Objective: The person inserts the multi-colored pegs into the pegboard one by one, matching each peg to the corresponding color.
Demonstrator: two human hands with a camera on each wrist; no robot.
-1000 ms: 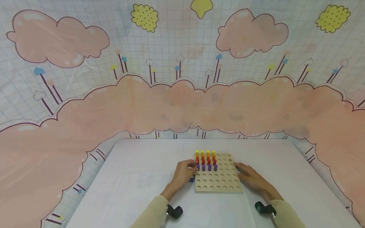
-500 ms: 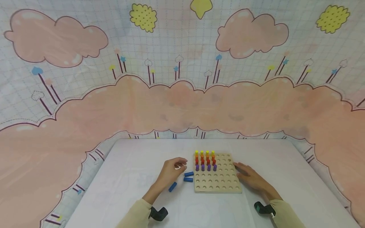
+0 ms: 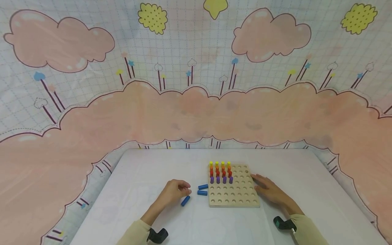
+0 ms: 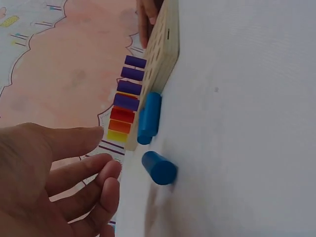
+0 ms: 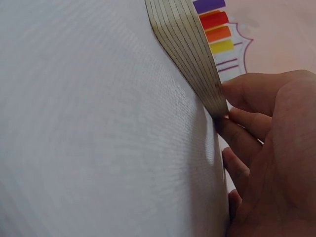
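A wooden pegboard (image 3: 234, 205) lies flat on the table, its left part set with rows of upright yellow (image 3: 223, 163), orange (image 3: 223, 168), red (image 3: 224, 174) and purple pegs (image 3: 225, 180). To its left, a loose blue peg (image 3: 185, 201) lies just below my left hand (image 3: 172, 194). That hand holds nothing; its fingers are loosely bent with a gap to the thumb (image 4: 79, 140) in the left wrist view. Two more blue pegs (image 4: 153, 113) lie against the board's left side. My right hand (image 3: 271, 192) rests at the board's right edge, fingertips (image 5: 232, 91) touching its side.
The white table (image 3: 137, 170) extends around the board on every side. Behind it hangs a patterned cloth (image 3: 190, 112) with clouds. Dark wrist-worn devices sit at the left (image 3: 158, 235) and right (image 3: 284, 224) cuffs.
My left hand has let go of a purple peg, which stands in the board, and moved left and toward me, uncovering the blue pegs. The right hand stays in place.
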